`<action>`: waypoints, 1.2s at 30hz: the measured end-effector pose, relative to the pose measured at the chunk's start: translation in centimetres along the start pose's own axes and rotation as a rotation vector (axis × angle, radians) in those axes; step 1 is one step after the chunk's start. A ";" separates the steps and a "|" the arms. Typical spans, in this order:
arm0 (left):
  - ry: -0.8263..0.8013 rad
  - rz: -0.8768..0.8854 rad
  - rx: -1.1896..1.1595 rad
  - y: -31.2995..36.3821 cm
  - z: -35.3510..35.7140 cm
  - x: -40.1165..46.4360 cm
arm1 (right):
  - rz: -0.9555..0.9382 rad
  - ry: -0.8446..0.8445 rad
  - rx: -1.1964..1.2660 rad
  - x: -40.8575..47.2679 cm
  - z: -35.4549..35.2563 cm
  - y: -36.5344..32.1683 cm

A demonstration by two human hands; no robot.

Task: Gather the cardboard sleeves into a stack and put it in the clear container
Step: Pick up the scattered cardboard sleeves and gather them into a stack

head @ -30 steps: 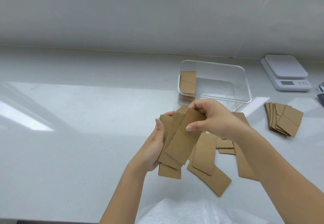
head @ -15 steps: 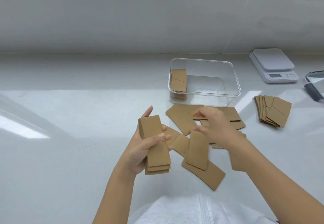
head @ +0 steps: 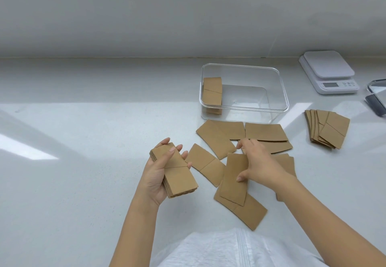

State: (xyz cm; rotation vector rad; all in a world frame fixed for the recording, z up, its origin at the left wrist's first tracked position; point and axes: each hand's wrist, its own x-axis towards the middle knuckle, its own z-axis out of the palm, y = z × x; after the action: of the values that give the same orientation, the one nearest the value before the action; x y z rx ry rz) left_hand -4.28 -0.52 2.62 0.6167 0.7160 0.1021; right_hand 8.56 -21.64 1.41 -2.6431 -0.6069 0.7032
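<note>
Left hand [head: 160, 174] grips a part-built stack [head: 175, 172] by its long edges, right hand [head: 258, 165] pinches one loose sleeve [head: 234, 180] off the counter [head: 83, 141], clear container [head: 279, 91] beyond (cardboard appears light, stiff, slick-faced; best held edgewise w/ thumb on top).

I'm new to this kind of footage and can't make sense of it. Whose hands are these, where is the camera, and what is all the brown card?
No machine here: a person wears a camera on the head, looking down at their own hands. The left hand holds a stack of cardboard sleeves. The right hand pinches one loose sleeve among others scattered on the white counter. Behind them stands a clear container with some sleeves already inside. At the right lie another pile of sleeves and a kitchen scale.
</note>
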 end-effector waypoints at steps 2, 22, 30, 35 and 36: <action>0.015 0.007 0.001 0.2 -0.2 0.2 | 0.023 -0.081 0.226 0.1 -1.1 0.0; 0.134 -0.002 -0.012 -0.1 -3.4 -0.8 | -0.151 0.014 0.297 6.0 1.4 -8.0; 0.168 -0.020 -0.041 -0.1 -3.0 -0.9 | 0.031 -0.060 -0.254 2.9 3.6 -9.1; 0.182 -0.001 -0.036 0.0 -2.3 -1.0 | 0.030 -0.080 -0.216 3.6 4.0 -9.8; 0.186 0.004 -0.038 0.0 -2.2 -1.1 | -0.004 -0.099 -0.170 3.6 4.0 -9.8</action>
State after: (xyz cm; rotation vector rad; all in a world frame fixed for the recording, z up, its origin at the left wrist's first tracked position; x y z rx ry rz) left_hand -6.52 0.23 1.96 0.5772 0.8910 0.1780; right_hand 6.19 -10.77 0.87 -2.7740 -0.7298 0.8187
